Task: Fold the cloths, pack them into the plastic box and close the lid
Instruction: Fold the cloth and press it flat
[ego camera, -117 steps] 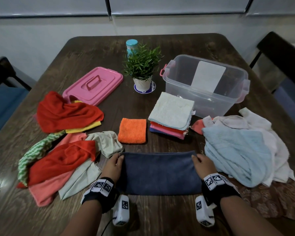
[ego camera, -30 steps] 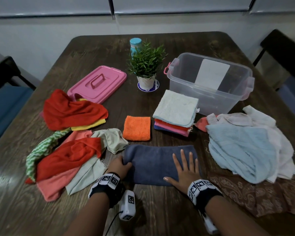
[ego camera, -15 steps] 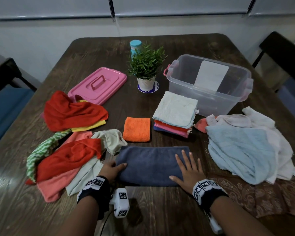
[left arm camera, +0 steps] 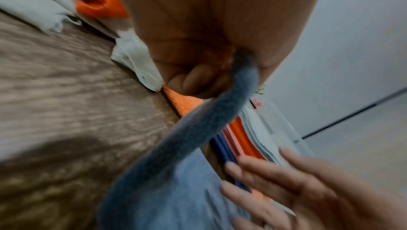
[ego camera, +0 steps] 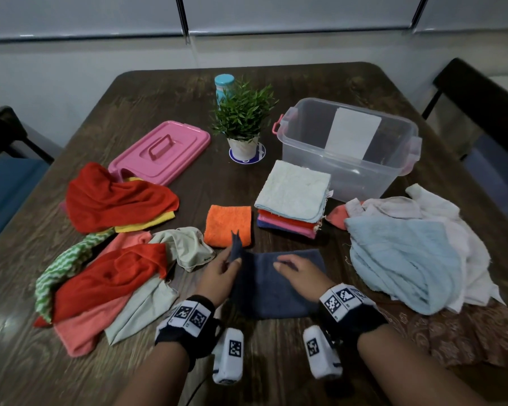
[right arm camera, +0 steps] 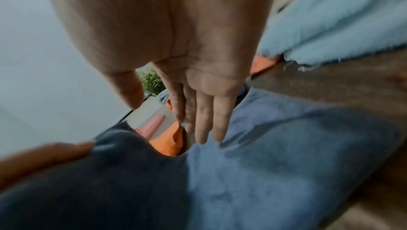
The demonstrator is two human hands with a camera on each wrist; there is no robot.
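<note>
A dark blue cloth (ego camera: 276, 285) lies folded near the table's front edge. My left hand (ego camera: 222, 271) pinches its left end (left arm camera: 242, 84) and holds it lifted over the rest. My right hand (ego camera: 298, 273) hovers over or rests on the cloth's right half (right arm camera: 286, 146) with straight fingers (right arm camera: 209, 122); contact is unclear. A folded orange cloth (ego camera: 228, 225) and a stack of folded cloths (ego camera: 292, 199) lie beyond. The clear plastic box (ego camera: 349, 148) stands open at the back right, and its pink lid (ego camera: 160, 152) lies at the back left.
Loose red, green and beige cloths (ego camera: 106, 259) are heaped on the left. A light blue and white pile (ego camera: 417, 247) sits on the right over a brown patterned cloth (ego camera: 458, 335). A potted plant (ego camera: 244, 124) and a teal-capped bottle (ego camera: 224, 83) stand at the back.
My left hand has lifted the blue cloth's left end and carried it rightward over the cloth. My right hand has shifted left on the cloth, fingers now pointing left.
</note>
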